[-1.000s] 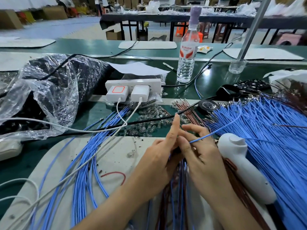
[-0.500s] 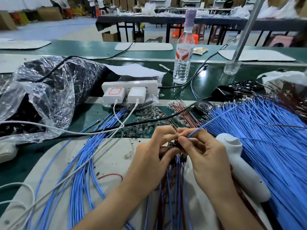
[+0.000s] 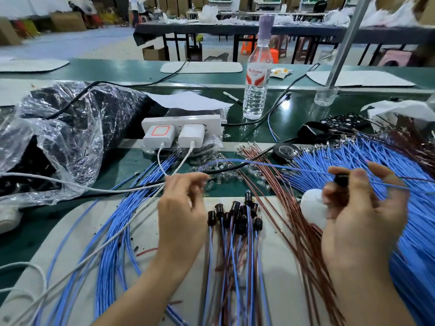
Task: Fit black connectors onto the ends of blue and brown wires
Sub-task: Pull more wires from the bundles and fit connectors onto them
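Black connector (image 3: 341,180) is being pinched between the thumb and curled fingers of the right hand (image 3: 357,208), up and to the right of the finished bundle (image 3: 237,212). One blue wire (image 3: 270,165) is running from it in a blurred arc toward the left hand (image 3: 181,208), which is hovering just left of the bundle, fingers loosely curled. Whether those fingertips are gripping the wire's far end cannot be told.

The bundle, roughly ten capped leads in mixed blue and brown, is lying on the pale mat (image 3: 280,302).

Judgement: the task is looking barely begun.
- A large fan of bare blue wires (image 3: 376,161) is waiting right of the bundle.
- Loose brown wires (image 3: 270,182) are lying just beyond it.
- More blue strands (image 3: 117,220) are lying to its left.

Whether the connector in hand is carrying a brown wire yet cannot be told.
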A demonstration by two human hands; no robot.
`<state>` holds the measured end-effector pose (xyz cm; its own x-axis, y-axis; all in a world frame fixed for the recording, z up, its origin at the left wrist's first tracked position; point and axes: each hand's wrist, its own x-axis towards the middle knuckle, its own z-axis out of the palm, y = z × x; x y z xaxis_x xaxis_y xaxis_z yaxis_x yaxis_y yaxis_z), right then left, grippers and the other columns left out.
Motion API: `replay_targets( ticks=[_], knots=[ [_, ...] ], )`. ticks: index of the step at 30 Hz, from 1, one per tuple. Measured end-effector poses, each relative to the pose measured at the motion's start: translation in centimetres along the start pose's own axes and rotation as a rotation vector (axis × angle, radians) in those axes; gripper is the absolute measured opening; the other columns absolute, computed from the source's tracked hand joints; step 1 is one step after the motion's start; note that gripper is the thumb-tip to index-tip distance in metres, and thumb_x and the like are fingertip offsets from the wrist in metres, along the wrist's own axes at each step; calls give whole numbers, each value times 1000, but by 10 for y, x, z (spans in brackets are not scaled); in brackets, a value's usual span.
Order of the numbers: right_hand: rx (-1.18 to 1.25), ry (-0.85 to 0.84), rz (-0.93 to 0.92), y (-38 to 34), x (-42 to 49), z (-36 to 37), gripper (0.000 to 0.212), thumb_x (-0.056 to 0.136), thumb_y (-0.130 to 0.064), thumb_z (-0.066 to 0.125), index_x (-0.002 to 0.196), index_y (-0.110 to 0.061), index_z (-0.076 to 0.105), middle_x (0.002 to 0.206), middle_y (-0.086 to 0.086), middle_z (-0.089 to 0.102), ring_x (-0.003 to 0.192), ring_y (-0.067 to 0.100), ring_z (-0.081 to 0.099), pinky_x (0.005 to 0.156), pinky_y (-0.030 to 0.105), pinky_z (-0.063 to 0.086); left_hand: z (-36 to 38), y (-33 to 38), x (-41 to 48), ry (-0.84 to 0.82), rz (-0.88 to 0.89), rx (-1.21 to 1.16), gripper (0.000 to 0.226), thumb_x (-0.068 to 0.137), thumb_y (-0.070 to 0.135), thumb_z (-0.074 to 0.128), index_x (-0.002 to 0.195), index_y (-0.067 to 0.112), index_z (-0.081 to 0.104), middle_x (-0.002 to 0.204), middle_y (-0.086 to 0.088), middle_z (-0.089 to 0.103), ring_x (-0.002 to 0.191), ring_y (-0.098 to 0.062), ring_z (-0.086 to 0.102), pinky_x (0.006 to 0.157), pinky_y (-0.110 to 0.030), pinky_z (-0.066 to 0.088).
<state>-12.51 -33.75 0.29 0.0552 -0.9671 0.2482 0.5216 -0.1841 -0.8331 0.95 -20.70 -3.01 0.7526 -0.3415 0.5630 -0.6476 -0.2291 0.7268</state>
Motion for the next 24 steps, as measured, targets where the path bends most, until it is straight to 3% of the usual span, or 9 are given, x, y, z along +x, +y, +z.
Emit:
replay_targets(
  ticks=[3,7,10,11,13,15,17,20,24],
  knots=[
    [10,148,-8,0,11,-8,13,98,-14,48,104,-23,42,70,1,68,49,11,52,52,21,44,-6,-2,8,197,-164,66,20,89,21,46,105,22,59,95,11,53,99,-11,44,103,-51,31],
    [-38,160,-82,1,10,-7,8,97,-14,49,100,-20,44,72,1,67,49,10,50,50,20,42,-6,-1,9,259,-247,45,24,84,29,45,105,19,49,112,4,47,116,-16,37,108,-35,14],
    [-203,47,-240,-5,3,-2,11,94,-20,56,85,-27,54,72,-4,68,47,8,51,49,20,43,-7,3,7,218,-143,217,19,82,29,51,98,26,43,146,-7,31,144,-26,12,116,-46,-5],
    [-241,-21,-294,-7,-2,1,11,92,-23,60,83,-28,57,70,-6,68,47,8,53,49,19,43,-8,5,6,207,-39,239,18,83,28,53,99,26,44,150,-10,28,144,-28,12,117,-50,1],
    [-303,-222,-366,-6,-18,7,6,89,-26,64,85,-29,61,67,-6,65,49,9,55,50,16,43,-4,12,-1,95,235,88,21,87,23,55,107,19,51,141,-11,41,131,-20,38,110,-31,26],
    [-392,-425,-411,0,-35,12,4,87,-27,67,88,-27,63,71,-11,64,56,5,59,57,12,45,-1,24,-13,-182,299,-168,32,90,23,54,121,21,50,120,2,57,90,-8,59,79,-13,44],
    [-458,-539,-439,4,-47,15,7,86,-28,68,92,-28,63,81,-19,65,68,5,64,63,19,51,3,30,-23,-363,217,-321,36,91,22,53,123,36,45,96,6,64,68,-15,62,60,-24,52],
    [-430,-608,-437,6,-49,15,10,84,-26,70,93,-26,66,91,-13,66,79,13,65,66,34,54,5,27,-26,-327,185,-369,27,93,16,54,113,33,49,90,13,66,71,-5,66,62,-20,53],
    [-370,-629,-256,7,-51,18,30,76,-28,74,103,-37,64,95,-9,66,78,14,65,69,23,52,4,22,-24,-274,174,-417,9,94,23,48,100,28,54,81,11,67,62,-1,62,55,-17,48]
  ],
)
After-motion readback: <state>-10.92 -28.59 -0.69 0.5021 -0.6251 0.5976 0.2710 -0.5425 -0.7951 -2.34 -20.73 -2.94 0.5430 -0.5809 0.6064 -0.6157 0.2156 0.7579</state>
